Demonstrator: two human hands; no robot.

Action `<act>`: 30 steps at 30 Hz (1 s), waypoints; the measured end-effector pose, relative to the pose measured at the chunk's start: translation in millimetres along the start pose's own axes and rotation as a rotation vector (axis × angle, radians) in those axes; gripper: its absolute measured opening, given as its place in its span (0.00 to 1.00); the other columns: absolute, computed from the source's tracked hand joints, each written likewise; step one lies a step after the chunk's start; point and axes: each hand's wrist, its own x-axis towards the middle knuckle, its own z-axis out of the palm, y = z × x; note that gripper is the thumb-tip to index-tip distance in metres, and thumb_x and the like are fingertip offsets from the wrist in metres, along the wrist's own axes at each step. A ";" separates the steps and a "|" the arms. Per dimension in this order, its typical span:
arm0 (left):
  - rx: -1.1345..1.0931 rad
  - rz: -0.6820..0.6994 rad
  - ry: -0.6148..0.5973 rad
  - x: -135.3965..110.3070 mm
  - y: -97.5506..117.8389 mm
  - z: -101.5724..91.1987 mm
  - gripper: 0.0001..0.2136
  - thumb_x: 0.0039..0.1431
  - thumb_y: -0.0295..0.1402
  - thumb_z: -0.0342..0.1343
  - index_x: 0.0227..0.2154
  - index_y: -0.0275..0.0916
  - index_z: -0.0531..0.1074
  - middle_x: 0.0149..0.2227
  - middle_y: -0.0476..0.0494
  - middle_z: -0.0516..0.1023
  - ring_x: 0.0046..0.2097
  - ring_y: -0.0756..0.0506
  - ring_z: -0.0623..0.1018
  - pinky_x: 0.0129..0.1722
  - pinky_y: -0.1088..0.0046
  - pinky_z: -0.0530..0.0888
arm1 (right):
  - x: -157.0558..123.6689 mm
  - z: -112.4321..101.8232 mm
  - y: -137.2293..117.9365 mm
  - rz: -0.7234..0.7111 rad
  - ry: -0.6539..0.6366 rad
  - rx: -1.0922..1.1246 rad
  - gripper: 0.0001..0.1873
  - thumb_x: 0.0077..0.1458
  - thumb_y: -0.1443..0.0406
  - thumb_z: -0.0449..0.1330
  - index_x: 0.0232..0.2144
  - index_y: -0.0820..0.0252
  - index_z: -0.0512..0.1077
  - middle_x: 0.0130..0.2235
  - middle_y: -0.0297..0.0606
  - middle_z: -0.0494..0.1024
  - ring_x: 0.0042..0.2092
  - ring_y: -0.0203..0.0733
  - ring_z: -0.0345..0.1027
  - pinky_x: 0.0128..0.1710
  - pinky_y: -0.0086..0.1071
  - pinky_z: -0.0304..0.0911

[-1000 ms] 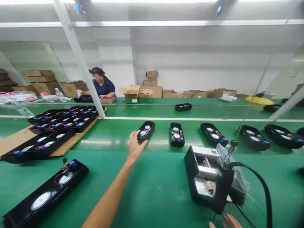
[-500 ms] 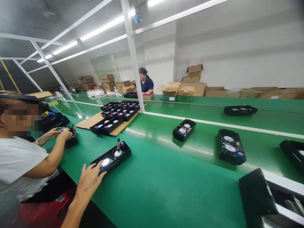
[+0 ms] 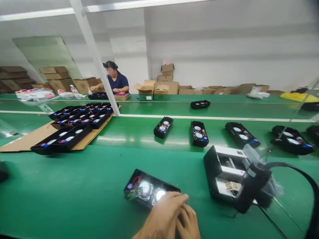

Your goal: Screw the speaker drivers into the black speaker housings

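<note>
A black speaker housing lies at an angle on the green bench, with two round silver speaker backs. A blue connector, red wires and a small blurred green circuit board sit at its left end. My left hand is closed over the near right end of the housing, covering its edge. Beside and partly under it is my right hand, with bent fingers close to the left one; whatever they pinch is hidden.
A black-and-white box with metal parts and a black lamp-like device on a curved arm stand right. Several housings line the belt. More lie on cardboard at left. A co-worker sits across, near open cartons.
The view has swung right. The housing has been turned and brought in front of me by my left hand. My right hand has come into view; the neighbouring worker has left it.
</note>
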 end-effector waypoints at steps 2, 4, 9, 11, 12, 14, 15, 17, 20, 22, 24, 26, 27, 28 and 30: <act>-0.149 0.147 -0.013 7.8 9.2 -7.9 0.25 0.67 0.21 0.48 0.65 0.41 0.65 0.58 0.40 0.81 0.61 0.45 0.78 0.63 0.67 0.77 | 12.9 -15.0 6.6 -0.021 -0.026 0.011 0.15 0.65 0.71 0.53 0.48 0.57 0.76 0.43 0.42 0.83 0.46 0.48 0.77 0.55 0.46 0.65; -0.165 0.118 0.080 4.9 6.8 -22.9 0.23 0.67 0.19 0.49 0.62 0.42 0.68 0.56 0.42 0.82 0.60 0.46 0.79 0.63 0.66 0.76 | 22.2 -35.6 22.2 0.027 -0.139 0.071 0.13 0.64 0.73 0.54 0.45 0.55 0.75 0.38 0.36 0.82 0.42 0.44 0.76 0.58 0.48 0.61; -0.021 -0.239 0.250 -30.0 -28.7 -58.2 0.14 0.69 0.24 0.56 0.51 0.46 0.78 0.49 0.48 0.84 0.52 0.48 0.83 0.57 0.69 0.80 | 27.6 -87.3 63.3 0.199 -0.368 0.106 0.11 0.59 0.75 0.60 0.38 0.54 0.73 0.38 0.33 0.80 0.43 0.45 0.74 0.62 0.55 0.57; 0.009 -0.312 0.252 -45.3 -40.8 -62.0 0.11 0.69 0.26 0.57 0.48 0.46 0.80 0.47 0.49 0.85 0.49 0.48 0.84 0.54 0.69 0.81 | 29.4 -96.5 62.9 0.230 -0.341 0.078 0.11 0.58 0.72 0.64 0.42 0.54 0.72 0.42 0.38 0.80 0.47 0.49 0.74 0.58 0.56 0.62; 0.010 -0.334 0.249 -51.5 -44.6 -61.5 0.10 0.69 0.27 0.58 0.47 0.46 0.81 0.46 0.49 0.85 0.48 0.47 0.84 0.53 0.69 0.82 | 31.6 -96.5 57.7 0.217 -0.317 0.085 0.11 0.58 0.70 0.66 0.43 0.55 0.72 0.44 0.40 0.80 0.48 0.51 0.74 0.56 0.54 0.64; -0.007 -0.353 0.232 -59.6 -47.6 -57.0 0.09 0.69 0.28 0.58 0.45 0.46 0.81 0.45 0.48 0.85 0.47 0.47 0.85 0.51 0.68 0.82 | 38.7 -86.8 40.9 0.157 -0.274 0.152 0.11 0.59 0.67 0.67 0.43 0.56 0.72 0.45 0.43 0.80 0.48 0.51 0.73 0.52 0.52 0.67; -0.020 -0.348 0.216 -61.5 -47.3 -53.8 0.09 0.69 0.28 0.58 0.45 0.46 0.81 0.45 0.48 0.85 0.47 0.47 0.85 0.51 0.68 0.83 | 43.3 -77.7 31.3 0.118 -0.249 0.206 0.10 0.60 0.66 0.67 0.43 0.57 0.72 0.45 0.43 0.80 0.48 0.50 0.74 0.51 0.50 0.69; -0.042 -0.324 0.174 -61.5 -44.9 -46.9 0.09 0.69 0.28 0.58 0.46 0.46 0.81 0.45 0.47 0.85 0.47 0.46 0.84 0.51 0.67 0.83 | 53.6 -55.5 15.4 0.062 -0.178 0.304 0.08 0.62 0.69 0.66 0.43 0.57 0.72 0.43 0.41 0.82 0.46 0.46 0.76 0.51 0.47 0.71; -0.054 -0.248 0.112 -56.2 -41.1 -38.3 0.10 0.69 0.27 0.58 0.49 0.46 0.79 0.46 0.46 0.85 0.51 0.45 0.83 0.54 0.64 0.82 | 68.7 -28.8 8.9 0.087 -0.020 0.390 0.10 0.64 0.74 0.61 0.45 0.56 0.73 0.40 0.38 0.84 0.41 0.40 0.78 0.49 0.43 0.72; -0.043 -0.211 0.085 -52.4 -39.7 -34.0 0.11 0.69 0.29 0.59 0.51 0.46 0.77 0.49 0.45 0.84 0.56 0.42 0.80 0.57 0.58 0.81 | 76.4 -25.7 15.6 0.151 0.045 0.408 0.12 0.65 0.75 0.60 0.46 0.56 0.74 0.40 0.37 0.84 0.39 0.39 0.78 0.46 0.40 0.73; -0.015 -0.220 0.049 -49.8 -38.8 -29.9 0.13 0.67 0.33 0.62 0.53 0.46 0.75 0.57 0.41 0.79 0.62 0.38 0.76 0.61 0.50 0.78 | 80.6 -35.4 26.4 0.145 0.010 0.394 0.11 0.65 0.75 0.59 0.47 0.58 0.74 0.40 0.39 0.85 0.40 0.40 0.78 0.43 0.37 0.72; 0.013 -0.248 -0.014 -48.4 -37.6 -25.1 0.18 0.63 0.38 0.67 0.54 0.46 0.73 0.66 0.36 0.70 0.69 0.33 0.69 0.63 0.42 0.74 | 81.2 -52.5 36.5 0.027 -0.165 0.322 0.12 0.66 0.76 0.57 0.47 0.60 0.74 0.41 0.40 0.84 0.41 0.41 0.77 0.42 0.37 0.69; 0.022 -0.254 -0.051 -47.7 -36.8 -22.3 0.21 0.60 0.39 0.69 0.55 0.45 0.72 0.70 0.34 0.64 0.71 0.30 0.65 0.64 0.39 0.72 | 80.6 -61.4 40.0 -0.042 -0.281 0.264 0.13 0.66 0.77 0.55 0.47 0.61 0.74 0.42 0.40 0.84 0.41 0.41 0.76 0.42 0.37 0.67; 0.029 -0.250 -0.087 -46.9 -35.9 -19.3 0.24 0.58 0.39 0.70 0.55 0.44 0.71 0.72 0.33 0.59 0.73 0.28 0.60 0.65 0.37 0.70 | 79.5 -69.4 42.2 -0.097 -0.391 0.199 0.14 0.66 0.77 0.53 0.46 0.61 0.75 0.42 0.40 0.84 0.41 0.42 0.75 0.41 0.38 0.65; 0.056 -0.224 -0.140 -44.5 -34.3 -13.0 0.24 0.57 0.35 0.71 0.54 0.44 0.70 0.75 0.32 0.52 0.75 0.26 0.54 0.67 0.34 0.66 | 77.4 -80.1 42.8 -0.140 -0.556 0.089 0.17 0.66 0.79 0.50 0.45 0.61 0.75 0.40 0.39 0.83 0.39 0.42 0.72 0.40 0.39 0.62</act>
